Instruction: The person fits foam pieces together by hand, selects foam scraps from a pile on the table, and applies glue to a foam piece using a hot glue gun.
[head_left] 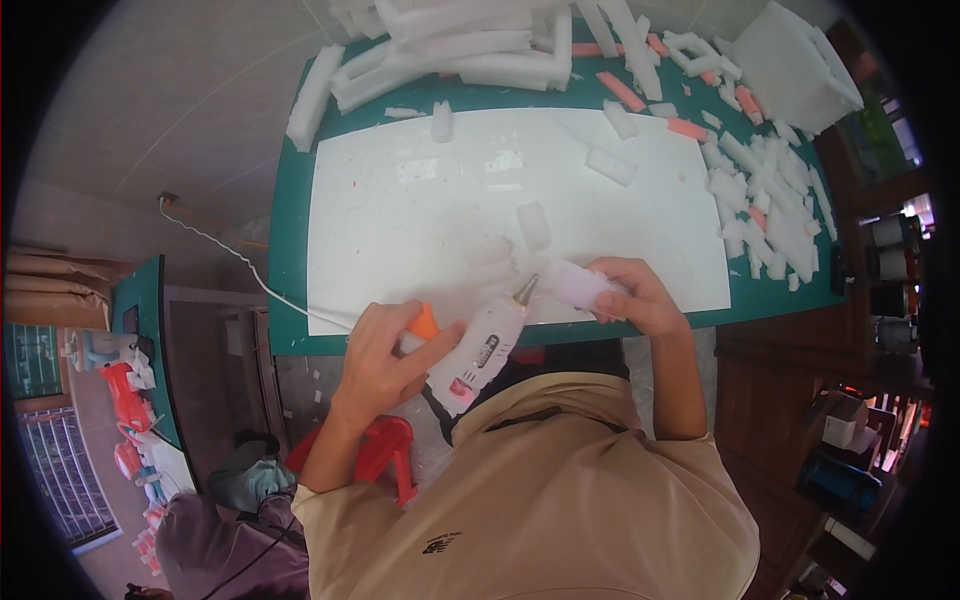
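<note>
A white hot glue gun (478, 352) with an orange trigger is gripped in my left hand (378, 355), its fingers wrapped round the handle. The metal nozzle points up and to the right. It reaches the left end of a small white foam block (575, 284); whether they touch I cannot tell. My right hand (642, 298) pinches that block by its right end, over the near edge of the white board (400, 220). Just beyond the nozzle lie two loose foam pieces, one upright block (534, 226) and one lying flat (488, 251).
Long foam strips (460, 50) are stacked at the table's far edge. A foam box (795, 65) and heaped white and pink scraps (770, 200) cover the right side. The white cord (250, 262) runs to the left wall. A red stool (385, 450) stands at lower left, near another person (220, 540).
</note>
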